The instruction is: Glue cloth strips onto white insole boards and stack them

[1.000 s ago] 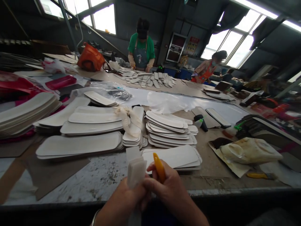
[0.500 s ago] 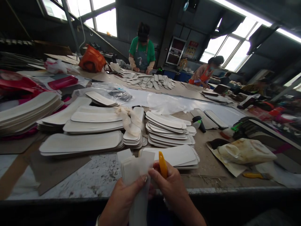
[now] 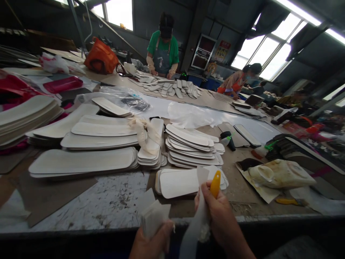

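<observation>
My left hand (image 3: 155, 237), low in the middle of the head view, is closed around a stack of thin white strips (image 3: 153, 216) whose ends fan out above the thumb. To its right, my right hand (image 3: 219, 208) grips a yellow-handled brush (image 3: 215, 184), handle end up, with pale bristles showing below the fingers. Pinched in that same hand is a single translucent white strip (image 3: 192, 230), hanging down toward the table edge. Just behind the right hand lies a pile of white rounded panels (image 3: 178, 183). The two hands are apart.
More stacks of white panels (image 3: 81, 160) cover the near table. A stained plastic container (image 3: 281, 173) lies at right, near another yellow-handled brush (image 3: 287, 201). A person in green (image 3: 163, 50) stands across the table behind scattered pale pieces (image 3: 172, 87); another person works farther right.
My right hand has moved right, away from the left, drawing one strip off the stack with the brush still held. My left hand has dropped lower with the remaining strips.
</observation>
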Tool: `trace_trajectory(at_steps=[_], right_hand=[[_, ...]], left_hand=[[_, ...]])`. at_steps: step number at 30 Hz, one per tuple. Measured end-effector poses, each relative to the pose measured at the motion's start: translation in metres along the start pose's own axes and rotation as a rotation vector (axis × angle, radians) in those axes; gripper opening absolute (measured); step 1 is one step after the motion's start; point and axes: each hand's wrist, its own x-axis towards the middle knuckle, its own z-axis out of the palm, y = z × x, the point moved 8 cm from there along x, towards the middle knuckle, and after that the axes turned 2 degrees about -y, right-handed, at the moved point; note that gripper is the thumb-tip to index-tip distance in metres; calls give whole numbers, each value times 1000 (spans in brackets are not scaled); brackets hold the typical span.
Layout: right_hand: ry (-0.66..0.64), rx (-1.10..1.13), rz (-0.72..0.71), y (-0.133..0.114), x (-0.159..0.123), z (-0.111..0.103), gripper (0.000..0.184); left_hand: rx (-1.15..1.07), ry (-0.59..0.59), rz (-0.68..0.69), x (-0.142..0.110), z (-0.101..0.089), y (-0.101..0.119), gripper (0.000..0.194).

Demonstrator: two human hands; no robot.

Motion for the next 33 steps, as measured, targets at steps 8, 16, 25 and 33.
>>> trace_trajectory(at_steps=[8, 16, 25, 33], right_hand=[[-703, -599, -103, -48, 36, 49, 24], [-894, -969, -89, -34, 62, 90, 30], [-962, -1358, -200, -27, 69, 104, 21], [-993, -1440, -164, -24, 70, 106, 26]], left_hand=[[159, 152, 101, 34, -17, 62, 43], [280, 95, 14, 47, -16, 58, 34], [418, 144, -12, 55, -19, 64, 34], [451, 126, -2, 54, -15, 70, 34]])
